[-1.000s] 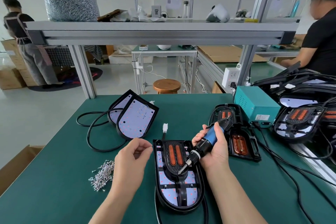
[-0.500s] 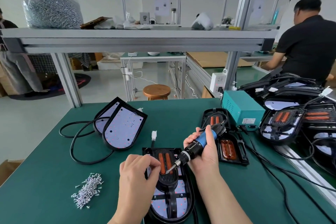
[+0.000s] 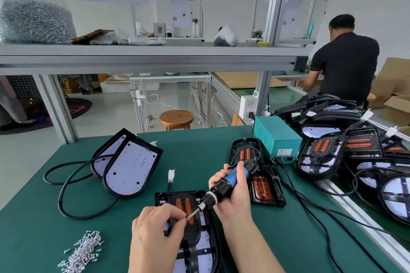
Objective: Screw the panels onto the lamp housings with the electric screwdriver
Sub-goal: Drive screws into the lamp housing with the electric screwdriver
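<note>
A black lamp housing with an orange-slotted panel lies on the green table right in front of me. My right hand grips the blue and black electric screwdriver, its bit slanting down left over the panel. My left hand pinches a small screw at the bit's tip. A heap of loose screws lies to the left.
Two housings with white LED boards and a black cable lie at the left. More housings and a teal power box stand at the right, beside a large stack. A person in black works behind.
My left hand has come in from the left and brought a screw up to the bit's tip. The view has tilted upward; the screwdriver stays over the panel.
</note>
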